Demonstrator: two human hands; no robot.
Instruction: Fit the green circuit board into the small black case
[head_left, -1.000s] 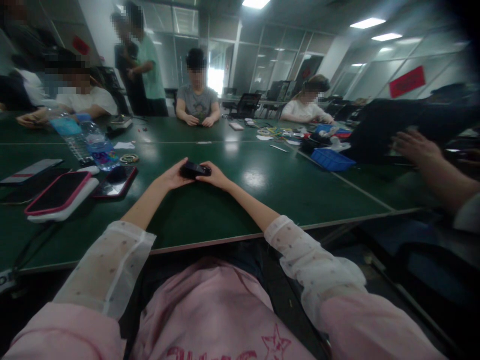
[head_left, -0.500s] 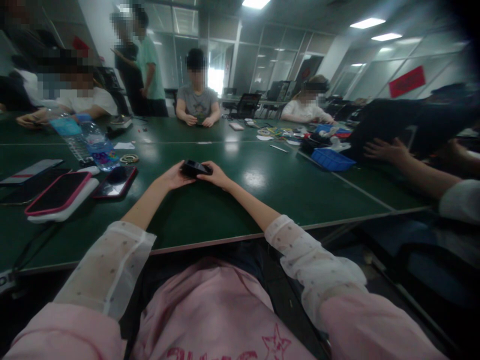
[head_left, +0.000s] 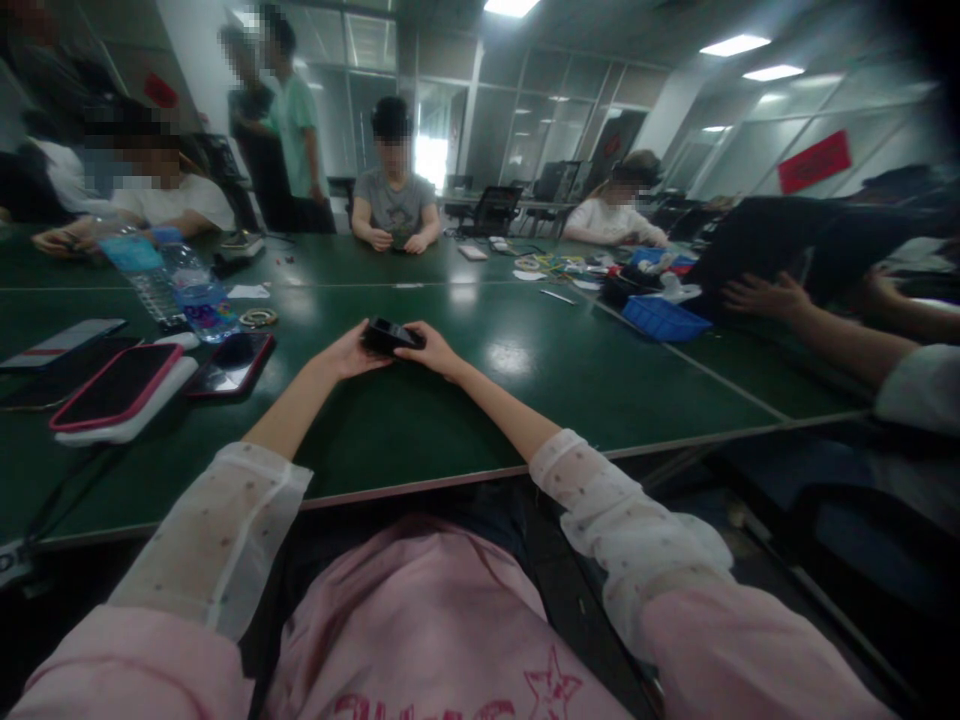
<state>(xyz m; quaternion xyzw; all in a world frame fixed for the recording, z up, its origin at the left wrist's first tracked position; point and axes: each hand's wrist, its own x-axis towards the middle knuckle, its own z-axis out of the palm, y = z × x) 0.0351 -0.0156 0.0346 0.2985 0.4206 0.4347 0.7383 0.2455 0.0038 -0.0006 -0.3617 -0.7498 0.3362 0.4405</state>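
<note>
A small black box-shaped object (head_left: pixel 390 338) with a glossy top is held between my two hands, just above the green table (head_left: pixel 420 430). My left hand (head_left: pixel 351 352) is closed on its left end, the fingers partly behind and under it. On the opposite end, my right hand (head_left: pixel 433 350) grips with the thumb along the near side. What exactly the black object is, I cannot make out. Both forearms reach forward over the table's near edge.
To the left lie a pink-cased phone (head_left: pixel 112 385) on a white object, a dark phone (head_left: pixel 232 362), and two bottles (head_left: pixel 196 290). Right of centre are a blue tray (head_left: pixel 666 318), a pen-like stick (head_left: pixel 557 297) and tangled cables (head_left: pixel 551 265). Another person's hand (head_left: pixel 769 297) holds a large dark object.
My hands and the black object have barely moved. At the right, the co-worker's hands and the large dark object have shifted slightly left. A standing person in green has lowered an arm.
</note>
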